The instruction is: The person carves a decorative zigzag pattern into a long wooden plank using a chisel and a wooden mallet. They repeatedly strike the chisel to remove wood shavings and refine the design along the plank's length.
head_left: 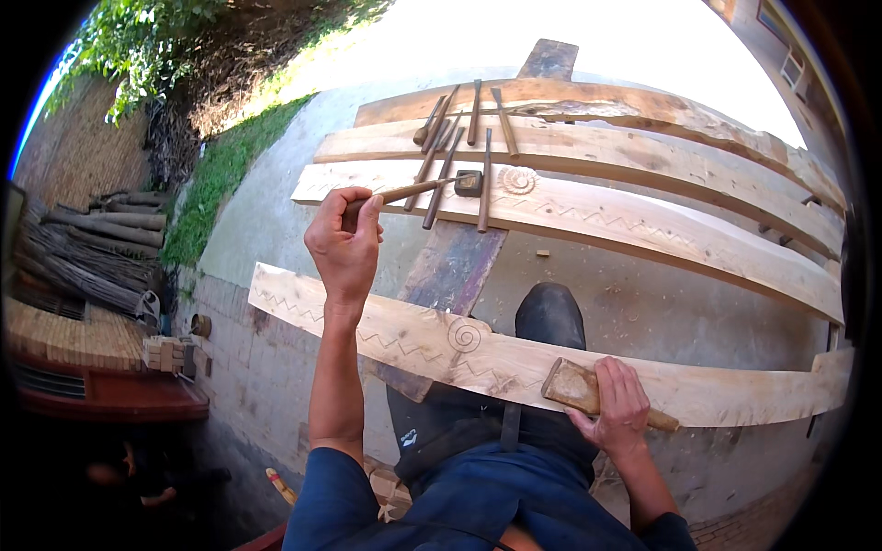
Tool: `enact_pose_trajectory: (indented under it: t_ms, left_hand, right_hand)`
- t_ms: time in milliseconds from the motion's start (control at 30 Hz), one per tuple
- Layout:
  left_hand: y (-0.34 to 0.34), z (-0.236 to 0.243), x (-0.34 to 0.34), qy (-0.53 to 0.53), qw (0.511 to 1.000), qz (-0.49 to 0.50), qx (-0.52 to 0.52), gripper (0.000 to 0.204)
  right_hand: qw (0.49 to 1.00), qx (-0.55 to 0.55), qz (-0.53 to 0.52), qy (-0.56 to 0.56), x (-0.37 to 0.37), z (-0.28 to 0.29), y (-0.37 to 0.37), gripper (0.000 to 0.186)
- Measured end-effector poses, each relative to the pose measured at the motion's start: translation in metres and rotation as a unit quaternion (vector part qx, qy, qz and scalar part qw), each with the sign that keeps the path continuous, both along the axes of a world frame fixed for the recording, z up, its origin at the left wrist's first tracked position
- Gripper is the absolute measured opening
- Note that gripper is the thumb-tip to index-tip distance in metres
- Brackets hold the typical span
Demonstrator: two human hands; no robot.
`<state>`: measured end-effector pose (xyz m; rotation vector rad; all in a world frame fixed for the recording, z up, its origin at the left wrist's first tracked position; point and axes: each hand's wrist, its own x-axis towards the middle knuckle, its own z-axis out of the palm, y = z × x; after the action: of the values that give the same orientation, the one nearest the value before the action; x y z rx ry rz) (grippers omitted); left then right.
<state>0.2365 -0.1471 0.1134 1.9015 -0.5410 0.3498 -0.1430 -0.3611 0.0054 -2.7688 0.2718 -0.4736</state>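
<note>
My left hand [344, 241] is raised beyond the near plank, its fingers closed round the wooden handle of a carving chisel [404, 193]. The chisel points right, its thin blade reaching a small dark square block [469, 183] on the plank behind. My right hand [619, 404] is closed on a wooden mallet [574, 385], which lies over the near plank [404, 332] with its handle to the right. A spiral [464, 335] and a zigzag line mark this plank. Several more chisels [485, 184] lie around the dark block.
Beyond stand three long planks, the nearest [625, 216] bearing a carved rosette [516, 181]. A dark crosswise board [455, 262] runs beneath the planks. My knee [549, 315] is between them. Stacked logs [101, 230] are at left; another person [152, 477] shows dimly lower left.
</note>
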Motion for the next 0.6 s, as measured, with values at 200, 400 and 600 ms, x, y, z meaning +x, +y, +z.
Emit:
enact_pose_trajectory:
  t_ms: [200, 400, 600]
  left_hand:
    - [-0.006, -0.003, 0.009, -0.092, 0.992, -0.010, 0.082, 0.007]
    - [-0.018, 0.013, 0.020, -0.167, 0.977, -0.012, 0.133, 0.010]
    - [-0.058, 0.015, 0.044, -0.037, 0.996, -0.070, 0.037, 0.018]
  right_hand:
    - [1.000, 0.002, 0.000, 0.000, -0.001, 0.001, -0.001, 0.088]
    - [1.000, 0.013, -0.002, 0.004, -0.001, 0.000, -0.001, 0.087]
    - [1.000, 0.023, -0.002, 0.006, -0.001, 0.001, -0.001, 0.086]
